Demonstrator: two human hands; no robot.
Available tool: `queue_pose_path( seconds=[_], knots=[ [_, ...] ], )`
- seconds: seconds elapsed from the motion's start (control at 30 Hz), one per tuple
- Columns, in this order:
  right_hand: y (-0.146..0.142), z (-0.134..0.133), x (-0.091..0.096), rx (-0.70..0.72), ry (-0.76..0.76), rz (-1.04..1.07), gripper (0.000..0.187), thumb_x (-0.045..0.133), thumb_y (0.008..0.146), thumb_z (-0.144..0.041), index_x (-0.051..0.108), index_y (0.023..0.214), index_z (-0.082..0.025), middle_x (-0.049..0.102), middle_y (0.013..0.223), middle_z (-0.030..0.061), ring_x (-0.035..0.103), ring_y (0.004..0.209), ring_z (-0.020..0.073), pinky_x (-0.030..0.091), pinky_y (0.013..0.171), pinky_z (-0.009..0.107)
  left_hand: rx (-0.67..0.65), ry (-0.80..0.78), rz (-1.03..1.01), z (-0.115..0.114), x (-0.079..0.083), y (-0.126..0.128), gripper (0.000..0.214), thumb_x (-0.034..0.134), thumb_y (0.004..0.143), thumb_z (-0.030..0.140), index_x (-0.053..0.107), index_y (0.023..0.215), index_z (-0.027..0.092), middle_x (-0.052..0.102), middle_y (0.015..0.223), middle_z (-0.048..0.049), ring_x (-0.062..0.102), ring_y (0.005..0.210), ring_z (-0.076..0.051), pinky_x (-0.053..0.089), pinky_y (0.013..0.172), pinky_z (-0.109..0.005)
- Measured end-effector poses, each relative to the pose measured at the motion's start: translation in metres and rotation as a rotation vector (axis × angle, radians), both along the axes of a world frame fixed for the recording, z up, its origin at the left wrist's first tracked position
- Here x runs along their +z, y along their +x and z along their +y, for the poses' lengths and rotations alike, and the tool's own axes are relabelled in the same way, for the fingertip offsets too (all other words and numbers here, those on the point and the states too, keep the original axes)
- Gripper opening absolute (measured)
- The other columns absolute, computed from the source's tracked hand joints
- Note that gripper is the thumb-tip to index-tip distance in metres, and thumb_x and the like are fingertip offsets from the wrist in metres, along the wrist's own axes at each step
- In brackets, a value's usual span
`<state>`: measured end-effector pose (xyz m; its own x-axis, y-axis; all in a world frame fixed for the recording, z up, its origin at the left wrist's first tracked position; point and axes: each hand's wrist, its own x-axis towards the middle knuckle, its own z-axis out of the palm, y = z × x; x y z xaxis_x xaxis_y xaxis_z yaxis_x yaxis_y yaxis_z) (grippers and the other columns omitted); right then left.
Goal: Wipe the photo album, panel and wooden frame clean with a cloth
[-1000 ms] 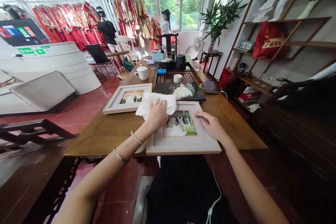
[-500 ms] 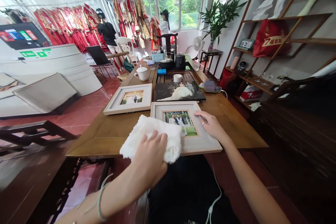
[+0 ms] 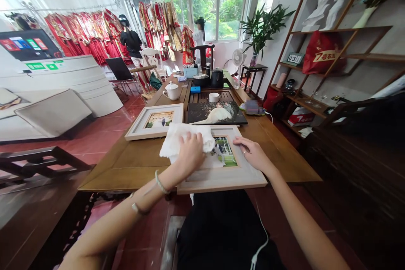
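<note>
A pale wooden picture frame (image 3: 221,175) with a wedding photo lies at the near edge of the wooden table (image 3: 136,164). My left hand (image 3: 190,152) presses a white cloth (image 3: 177,137) onto the frame's upper left part, fingers curled over the cloth. My right hand (image 3: 255,154) lies flat on the frame's right border, fingers stretched out, a ring on one finger. A second pale frame (image 3: 155,120) sits to the left behind it, and a dark unframed photo print (image 3: 217,113) lies just beyond.
Further back on the table stand a white teapot (image 3: 171,91), a cup (image 3: 214,97), dark kettles (image 3: 217,76) and a phone (image 3: 253,107). Shelves (image 3: 319,50) line the right wall. Two people stand by racks of red garments (image 3: 82,36) at the far windows.
My left hand with the cloth swung from the frame's top down to its near left corner, then back up onto the frame's upper left. The right hand stayed on the border.
</note>
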<state>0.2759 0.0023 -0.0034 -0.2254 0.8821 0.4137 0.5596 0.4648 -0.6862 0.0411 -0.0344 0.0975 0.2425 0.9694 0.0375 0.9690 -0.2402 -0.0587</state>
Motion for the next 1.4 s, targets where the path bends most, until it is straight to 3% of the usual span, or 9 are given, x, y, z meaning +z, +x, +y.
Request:
queue_pose_path(
  seconds=[0.13,0.27,0.5,0.63,0.73,0.87,1.03,1.2,1.4],
  knots=[
    [-0.002,0.000,-0.001,-0.024,-0.001,0.005,0.036,0.042,0.081,-0.008,0.069,0.101,-0.020,0.063,0.124,0.0100,0.055,0.119,0.0232,0.039,0.104,0.044,0.000,0.050,-0.043,0.039,-0.006,-0.002,0.033,0.044,0.075,0.008,0.046,0.108,0.008,0.052,0.123,-0.0221,0.034,0.131,-0.036,0.031,0.101,-0.056],
    [-0.004,0.002,-0.002,-0.056,0.018,0.009,0.035,0.042,0.081,-0.008,0.069,0.100,-0.020,0.064,0.122,0.0098,0.055,0.119,0.0241,0.040,0.103,0.044,-0.055,-0.013,-0.014,0.036,-0.002,0.001,0.034,0.043,0.075,0.009,0.047,0.109,0.006,0.056,0.118,-0.0226,0.038,0.128,-0.034,0.029,0.103,-0.054],
    [-0.004,0.002,-0.003,-0.072,0.033,-0.044,0.036,0.041,0.080,-0.007,0.069,0.100,-0.019,0.063,0.123,0.0116,0.056,0.118,0.0238,0.040,0.103,0.043,-0.264,-0.220,-0.022,-0.049,0.010,0.007,0.046,0.045,0.069,0.014,0.049,0.115,0.008,0.059,0.120,-0.0196,0.046,0.125,-0.032,0.033,0.105,-0.050],
    [-0.004,0.002,-0.004,-0.075,0.042,-0.031,0.037,0.041,0.080,-0.006,0.069,0.100,-0.019,0.064,0.122,0.0109,0.056,0.118,0.0234,0.040,0.103,0.043,-0.224,-0.335,-0.013,-0.098,0.019,0.001,0.070,0.047,0.061,0.013,0.040,0.130,0.008,0.045,0.140,-0.0187,0.027,0.138,-0.036,0.024,0.110,-0.055],
    [-0.002,0.003,-0.005,-0.074,0.038,-0.013,0.036,0.042,0.079,-0.006,0.069,0.099,-0.020,0.064,0.121,0.0096,0.056,0.118,0.0231,0.041,0.103,0.043,-0.192,-0.359,-0.044,-0.110,0.023,-0.002,0.072,0.047,0.060,0.012,0.039,0.131,0.009,0.043,0.141,-0.0180,0.025,0.139,-0.036,0.024,0.110,-0.055],
    [0.000,0.003,-0.004,-0.035,0.023,-0.024,0.036,0.042,0.080,-0.007,0.068,0.101,-0.020,0.062,0.124,0.0107,0.055,0.119,0.0234,0.039,0.104,0.044,-0.129,-0.252,-0.037,-0.086,0.013,0.004,0.052,0.045,0.067,0.009,0.046,0.119,0.009,0.055,0.123,-0.0188,0.035,0.132,-0.037,0.031,0.104,-0.056],
    [0.001,0.002,-0.003,0.008,0.021,-0.029,0.037,0.043,0.080,-0.006,0.067,0.103,-0.020,0.062,0.124,0.0103,0.053,0.121,0.0229,0.038,0.106,0.044,-0.076,-0.050,-0.014,-0.017,-0.005,0.011,0.037,0.046,0.073,0.010,0.045,0.110,0.009,0.058,0.111,-0.0189,0.041,0.125,-0.037,0.033,0.099,-0.059],
    [0.000,0.001,-0.002,-0.011,0.003,-0.015,0.036,0.043,0.081,-0.007,0.067,0.103,-0.021,0.061,0.126,0.0100,0.054,0.120,0.0227,0.039,0.105,0.044,0.018,0.013,-0.086,0.043,-0.005,0.010,0.034,0.042,0.073,0.006,0.044,0.107,0.008,0.058,0.107,-0.0200,0.045,0.119,-0.036,0.038,0.093,-0.058],
    [0.000,0.001,-0.002,-0.003,0.005,-0.015,0.035,0.042,0.082,-0.009,0.067,0.103,-0.021,0.061,0.126,0.0096,0.054,0.121,0.0222,0.038,0.105,0.042,-0.076,-0.014,-0.027,0.048,-0.010,0.028,0.039,0.044,0.075,0.009,0.043,0.113,0.007,0.055,0.115,-0.0201,0.038,0.126,-0.039,0.037,0.096,-0.060]
  ],
)
